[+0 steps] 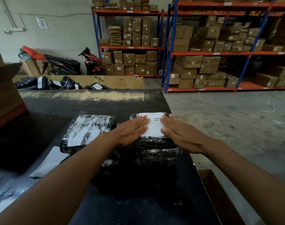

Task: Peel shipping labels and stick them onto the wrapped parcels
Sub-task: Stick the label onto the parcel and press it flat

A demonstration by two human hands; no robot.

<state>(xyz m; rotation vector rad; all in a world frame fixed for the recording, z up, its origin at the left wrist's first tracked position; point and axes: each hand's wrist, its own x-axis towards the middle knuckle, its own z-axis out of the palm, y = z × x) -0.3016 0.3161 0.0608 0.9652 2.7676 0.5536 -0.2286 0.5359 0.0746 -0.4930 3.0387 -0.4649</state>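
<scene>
Fingers straight and held together, the left hand (132, 131) and right hand (179, 133) lie palm-down on a white shipping label (153, 124), one over each side. The label tops a black-wrapped parcel (154, 148) near the bench (89, 101)'s right edge; a second wrapped parcel (88, 130) sits just left.

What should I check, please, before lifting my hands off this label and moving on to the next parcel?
1. Label lies on top of the right parcel: ok.
2. Left hand and right hand press flat on the label's two sides: ok.
3. Barcode uncovered between the hands: ok.
4. Edges stuck down under the palms: cannot tell.
5. Near edge of the label reaches the top's front rim without visible wrinkles: ok.
6. Left parcel carries a readable label: cannot tell, its white patches look like glare on the wrap.
</scene>
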